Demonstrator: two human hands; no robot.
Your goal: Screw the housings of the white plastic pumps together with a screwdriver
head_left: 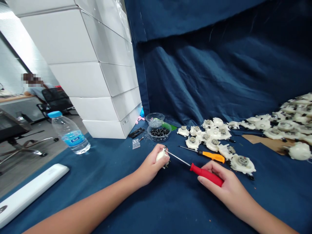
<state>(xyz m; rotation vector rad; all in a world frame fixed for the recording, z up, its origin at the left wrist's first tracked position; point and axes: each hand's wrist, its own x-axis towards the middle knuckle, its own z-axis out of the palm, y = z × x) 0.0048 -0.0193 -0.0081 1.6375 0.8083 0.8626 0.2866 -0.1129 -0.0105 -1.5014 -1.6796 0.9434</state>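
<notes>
The left hand curls closed around a white plastic housing, over the blue cloth. The right hand wraps a red-handled screwdriver, its tip reaching the housing. Just beyond lie an orange-handled screwdriver and many white plastic assemblies. Farther left stand 2 clear bowls, one holding black parts.

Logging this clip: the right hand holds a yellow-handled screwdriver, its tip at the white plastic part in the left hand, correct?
No: the head view shows the right hand holding a red-handled screwdriver, not yellow. Its tip is at the white plastic part in the left hand.
</notes>
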